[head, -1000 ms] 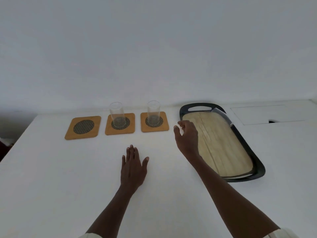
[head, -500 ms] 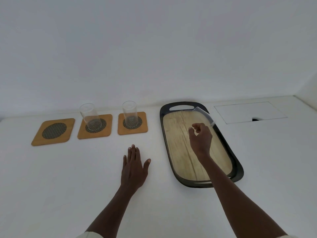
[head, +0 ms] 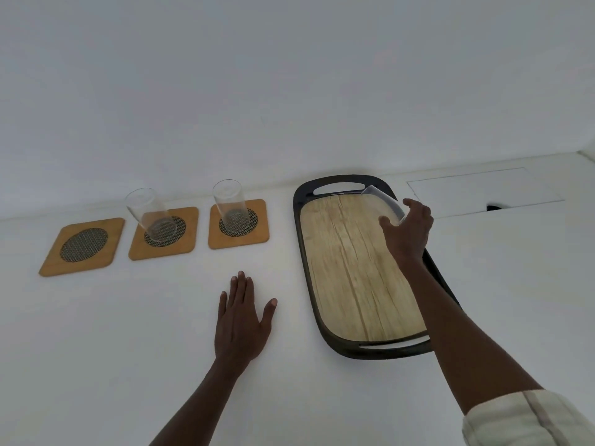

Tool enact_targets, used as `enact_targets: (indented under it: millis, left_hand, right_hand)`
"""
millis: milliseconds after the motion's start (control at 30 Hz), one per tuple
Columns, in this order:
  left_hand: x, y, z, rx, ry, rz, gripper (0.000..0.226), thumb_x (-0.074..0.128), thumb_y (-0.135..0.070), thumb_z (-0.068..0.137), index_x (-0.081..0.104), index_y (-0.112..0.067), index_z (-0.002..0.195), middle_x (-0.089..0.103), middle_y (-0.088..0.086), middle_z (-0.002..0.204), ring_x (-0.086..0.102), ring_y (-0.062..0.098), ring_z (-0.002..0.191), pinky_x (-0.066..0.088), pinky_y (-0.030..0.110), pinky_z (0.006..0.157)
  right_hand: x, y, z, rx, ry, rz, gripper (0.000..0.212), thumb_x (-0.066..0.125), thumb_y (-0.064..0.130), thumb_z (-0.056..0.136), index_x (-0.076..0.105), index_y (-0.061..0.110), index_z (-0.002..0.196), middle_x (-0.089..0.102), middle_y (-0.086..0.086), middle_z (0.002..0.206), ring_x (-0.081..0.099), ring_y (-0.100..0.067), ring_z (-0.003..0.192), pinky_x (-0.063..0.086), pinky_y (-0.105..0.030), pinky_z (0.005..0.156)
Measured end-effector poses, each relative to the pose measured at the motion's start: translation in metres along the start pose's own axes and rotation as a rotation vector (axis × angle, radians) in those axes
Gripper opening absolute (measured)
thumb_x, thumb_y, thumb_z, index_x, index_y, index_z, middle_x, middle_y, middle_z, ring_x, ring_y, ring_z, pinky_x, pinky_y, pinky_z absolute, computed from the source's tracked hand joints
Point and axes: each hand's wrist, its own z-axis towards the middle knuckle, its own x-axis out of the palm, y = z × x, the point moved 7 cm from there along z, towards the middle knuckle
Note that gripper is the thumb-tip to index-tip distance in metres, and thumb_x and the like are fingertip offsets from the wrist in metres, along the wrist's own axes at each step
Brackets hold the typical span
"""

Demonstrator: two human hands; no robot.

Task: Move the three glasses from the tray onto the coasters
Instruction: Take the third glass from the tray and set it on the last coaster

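At the far right corner of the tray point(head: 351, 272), the right hand point(head: 409, 230) curls around the last glass point(head: 383, 204), fingers point(head: 415, 206) wrapped over its far side and thumb on the near side, so the glass sits in their grip, tilted toward the tray's back handle (whether its base is touching the wooden floor of the tray I cannot tell). Nothing stands between that hand and the row of coasters except the tray's dark rim.

Left of the tray, the left hand point(head: 241, 320) lies flat on the white desk point(head: 96, 349), palm down, fingers straight and close together with the thumb spread, holding nothing.

Beyond it, three square wooden coasters lie in a row near the wall. One glass point(head: 230, 204) stands on the coaster nearest the tray point(head: 238, 223), another glass point(head: 149, 210) on the middle coaster point(head: 164, 233), and the leftmost coaster point(head: 83, 246) is bare. A rectangular hatch point(head: 483, 194) is set into the desk right of the tray.
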Motion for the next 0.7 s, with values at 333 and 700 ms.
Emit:
enact_targets:
  millis: [333,700]
  left_hand:
    - [0.001,0.0,0.001,-0.004,-0.006,0.01,0.084,0.024,-0.066,0.092,0.017,-0.012,0.156,0.009,0.004,0.166,0.003,0.016,0.154,0.01,0.041,0.126]
    - [0.003,0.002,0.001,-0.005,-0.015,0.016,0.083,0.024,-0.066,0.093,0.017,-0.013,0.157,0.009,0.002,0.166,0.002,0.013,0.153,0.009,0.038,0.126]
  right_hand:
    - [0.029,-0.012,0.019,-0.09,0.226,-0.31,0.079,0.078,0.02,0.081,0.035,0.003,0.145,0.038,-0.019,0.147,0.033,-0.039,0.136,0.04,-0.049,0.106]
    - [0.045,-0.017,0.012,-0.02,0.236,-0.105,0.07,0.071,0.008,0.079,0.036,0.015,0.138,0.045,-0.022,0.134,0.045,-0.04,0.12,0.036,-0.036,0.086]
